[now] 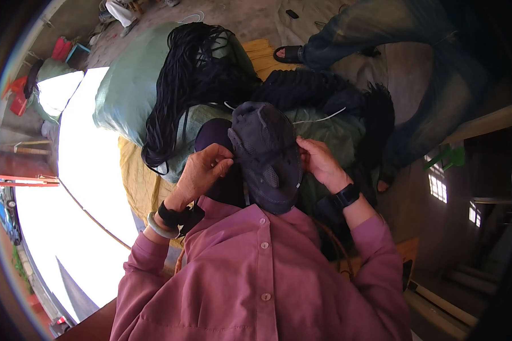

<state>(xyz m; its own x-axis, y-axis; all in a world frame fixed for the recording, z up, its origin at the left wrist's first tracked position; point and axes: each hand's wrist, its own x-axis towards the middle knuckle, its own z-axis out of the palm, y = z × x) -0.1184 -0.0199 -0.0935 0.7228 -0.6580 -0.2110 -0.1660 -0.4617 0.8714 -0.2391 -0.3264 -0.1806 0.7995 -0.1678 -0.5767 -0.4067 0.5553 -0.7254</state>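
A dark grey fabric piece with mesh patches and a rounded lower end lies across my lap; its exact kind I cannot tell. Against its left edge, my left hand pinches thumb and fingers together, and what is between them is too small to make out. My right hand is closed at the opposite edge, thumb and forefinger against the fabric. A thin dark band seems to cross the piece between both hands. Past it, a bundle of long black strips drapes over a pale green sack.
More black ribbed material lies on green sacking beyond my lap. A white cord trails there. Someone in jeans and black sandals stands close at the right. Yellow sheeting covers floor at the left, beside a bright opening.
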